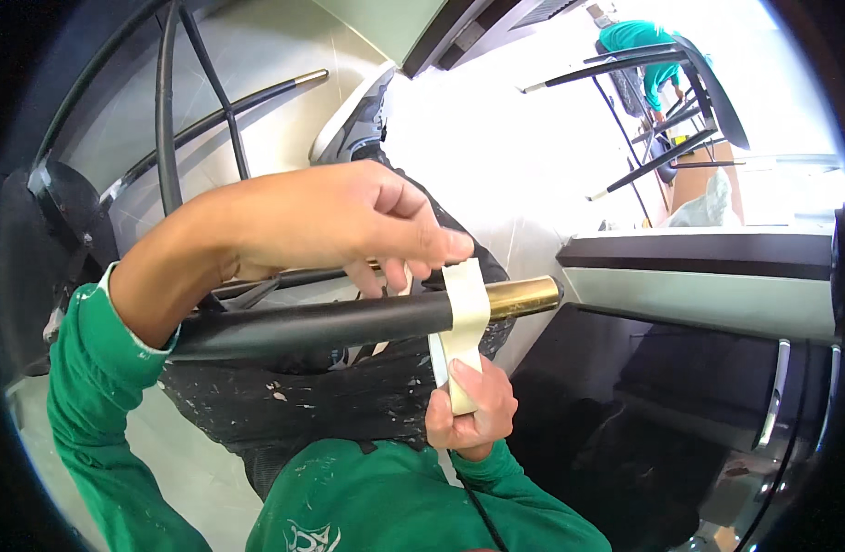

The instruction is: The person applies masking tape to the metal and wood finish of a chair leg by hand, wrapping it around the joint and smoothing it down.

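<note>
A black chair leg (330,322) with a shiny gold tip (524,296) lies across the middle of the view. A strip of cream masking tape (467,304) wraps over the leg where black meets gold. My left hand (349,221) reaches over the leg from above and pinches the tape's upper end against it with fingertip and thumb. My right hand (470,409) sits below the leg and grips the tape's lower end, pulling it taut. Both arms wear green sleeves.
Black trousers (349,396) speckled with paint lie under the leg. Other black chair legs (202,120) curve at upper left. More upturned chairs (662,101) and a person in a teal top (639,41) are at upper right. A dark-edged panel (699,253) runs right.
</note>
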The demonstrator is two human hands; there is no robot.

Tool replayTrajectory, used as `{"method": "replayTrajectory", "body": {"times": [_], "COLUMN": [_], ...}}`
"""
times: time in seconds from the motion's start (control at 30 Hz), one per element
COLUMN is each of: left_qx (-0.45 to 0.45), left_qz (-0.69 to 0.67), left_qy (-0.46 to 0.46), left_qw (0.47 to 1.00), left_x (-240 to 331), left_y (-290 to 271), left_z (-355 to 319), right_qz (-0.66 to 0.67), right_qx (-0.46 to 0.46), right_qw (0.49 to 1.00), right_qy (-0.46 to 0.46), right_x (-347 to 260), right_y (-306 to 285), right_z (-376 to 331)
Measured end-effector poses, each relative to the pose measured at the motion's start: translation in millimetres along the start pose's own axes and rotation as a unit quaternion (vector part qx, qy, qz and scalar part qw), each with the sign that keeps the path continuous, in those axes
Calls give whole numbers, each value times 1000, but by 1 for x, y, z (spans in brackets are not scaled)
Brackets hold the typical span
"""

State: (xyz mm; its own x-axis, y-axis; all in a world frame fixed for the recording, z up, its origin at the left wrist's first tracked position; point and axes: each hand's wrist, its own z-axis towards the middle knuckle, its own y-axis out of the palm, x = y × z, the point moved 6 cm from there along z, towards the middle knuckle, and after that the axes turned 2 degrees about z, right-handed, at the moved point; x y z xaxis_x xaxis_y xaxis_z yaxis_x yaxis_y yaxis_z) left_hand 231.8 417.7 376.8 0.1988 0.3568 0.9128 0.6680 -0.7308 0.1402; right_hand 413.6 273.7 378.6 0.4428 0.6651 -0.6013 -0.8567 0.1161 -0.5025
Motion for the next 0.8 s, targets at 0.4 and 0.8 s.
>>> {"method": "replayTrajectory", "body": {"times": [0.4, 0.8], "left_qx": [-15, -39], "left_qz": [-39, -62], "left_qy": [-6, -13], "left_qw": [999, 997], "left_x": [0, -3], "left_y": [5, 10], "left_z": [0, 2], "right_qz": [32, 33], "right_qx": [-34, -46], "right_qw": [999, 998], "right_qy": [24, 21], "right_x": [10, 7], "right_y": [4, 2], "right_z": [-10, -14]}}
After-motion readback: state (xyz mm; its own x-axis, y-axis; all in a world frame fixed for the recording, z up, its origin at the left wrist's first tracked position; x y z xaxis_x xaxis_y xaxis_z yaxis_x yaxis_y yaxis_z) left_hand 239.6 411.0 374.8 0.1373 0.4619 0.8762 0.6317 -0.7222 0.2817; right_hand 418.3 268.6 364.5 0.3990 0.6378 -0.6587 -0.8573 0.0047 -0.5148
